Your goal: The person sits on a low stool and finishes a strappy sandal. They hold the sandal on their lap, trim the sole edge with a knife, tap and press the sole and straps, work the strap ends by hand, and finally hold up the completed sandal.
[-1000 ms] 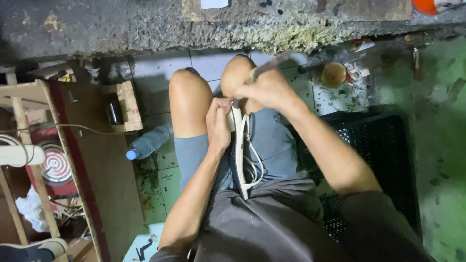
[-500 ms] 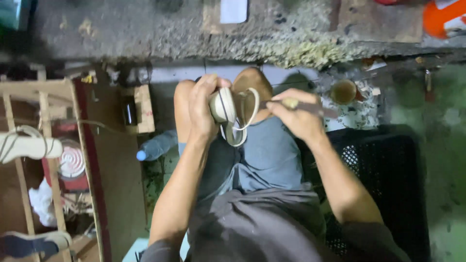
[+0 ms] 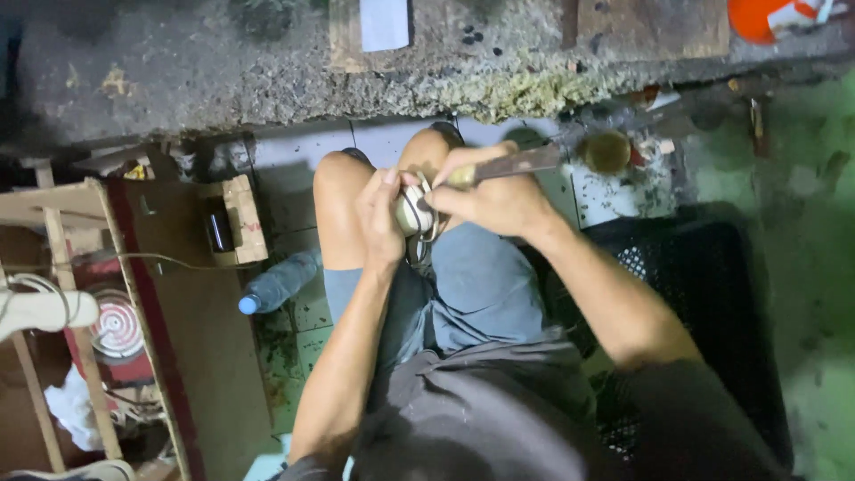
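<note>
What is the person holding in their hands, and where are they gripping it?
The left hand wraps a pale rounded object by its side. The right hand grips a long brown stick-like tool near its lower end.

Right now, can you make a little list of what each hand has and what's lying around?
left hand: holds a pale rounded object above the knees
right hand: grips a long tool, its near end at the pale object
cord: thin loops hang from the object; kind unclear
bottle: lies on the tiled floor, blue cap, left of the legs
crate: black, on the person's right
wooden frame: far left
small wooden block: near the bottle
</note>
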